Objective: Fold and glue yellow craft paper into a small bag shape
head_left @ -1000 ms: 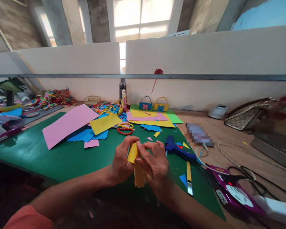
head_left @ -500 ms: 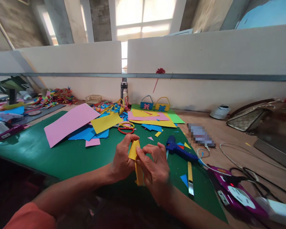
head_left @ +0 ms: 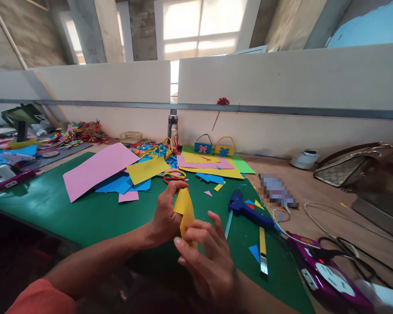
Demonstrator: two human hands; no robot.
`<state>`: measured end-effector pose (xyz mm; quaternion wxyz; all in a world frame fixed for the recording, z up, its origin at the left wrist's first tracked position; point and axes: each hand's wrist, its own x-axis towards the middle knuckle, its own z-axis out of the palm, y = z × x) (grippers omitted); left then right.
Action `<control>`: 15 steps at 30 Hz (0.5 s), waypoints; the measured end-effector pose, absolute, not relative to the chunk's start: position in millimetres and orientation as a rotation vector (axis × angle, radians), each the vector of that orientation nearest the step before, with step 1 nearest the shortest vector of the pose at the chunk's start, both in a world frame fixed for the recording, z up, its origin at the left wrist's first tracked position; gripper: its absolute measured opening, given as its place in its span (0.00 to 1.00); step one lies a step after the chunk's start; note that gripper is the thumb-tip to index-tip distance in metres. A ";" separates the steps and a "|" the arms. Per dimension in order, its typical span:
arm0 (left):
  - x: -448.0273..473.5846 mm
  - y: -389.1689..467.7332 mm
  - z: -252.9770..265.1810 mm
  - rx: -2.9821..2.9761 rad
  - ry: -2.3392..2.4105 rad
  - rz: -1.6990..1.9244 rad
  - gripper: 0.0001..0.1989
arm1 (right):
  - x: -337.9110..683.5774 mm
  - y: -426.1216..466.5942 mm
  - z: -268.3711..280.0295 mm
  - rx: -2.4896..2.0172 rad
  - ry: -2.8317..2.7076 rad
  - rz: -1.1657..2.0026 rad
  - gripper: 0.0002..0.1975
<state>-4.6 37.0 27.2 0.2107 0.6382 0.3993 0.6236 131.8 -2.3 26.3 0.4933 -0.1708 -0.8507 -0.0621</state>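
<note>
My left hand point(head_left: 165, 216) is closed on a folded strip of yellow craft sheet point(head_left: 184, 204), pinching its top end between thumb and forefinger. Its two flaps hang down over the green mat point(head_left: 144, 226). By the lower flap is my right hand point(head_left: 209, 253), fingers spread and thumb apart; they cover the strip's bottom end, and whether they touch it I cannot tell. Beyond the hands lie scissors point(head_left: 174, 178) with red and yellow handles. To the right are a blue glue gun point(head_left: 249, 211) and a yellow utility knife point(head_left: 263, 250).
Pink sheet point(head_left: 101, 170), yellow sheet point(head_left: 148, 170) and blue scraps lie at left. Two small handbag models, blue point(head_left: 203, 147) and yellow point(head_left: 225, 150), stand at the back. A purple power strip point(head_left: 329, 270) with cables, a phone point(head_left: 278, 190) and a handbag point(head_left: 343, 168) are on the right.
My right hand has come off the strip's upper fold and moved down, its fingers spreading. The lower flap now swings out wider. The left hand keeps its pinch.
</note>
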 end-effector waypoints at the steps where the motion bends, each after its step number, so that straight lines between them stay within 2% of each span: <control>1: -5.4 38.1 27.8 1.774 1.117 1.748 0.15 | 134.0 -2.2 27.0 -0.384 -2.081 -0.156 0.08; 5: -9.5 42.4 29.0 1.847 1.136 1.776 0.17 | 152.7 4.9 37.7 -0.384 -2.144 -0.239 0.07; 15: -16.2 42.3 31.0 2.056 1.185 1.836 0.18 | 224.3 32.2 68.6 -1.076 -2.203 -0.660 0.09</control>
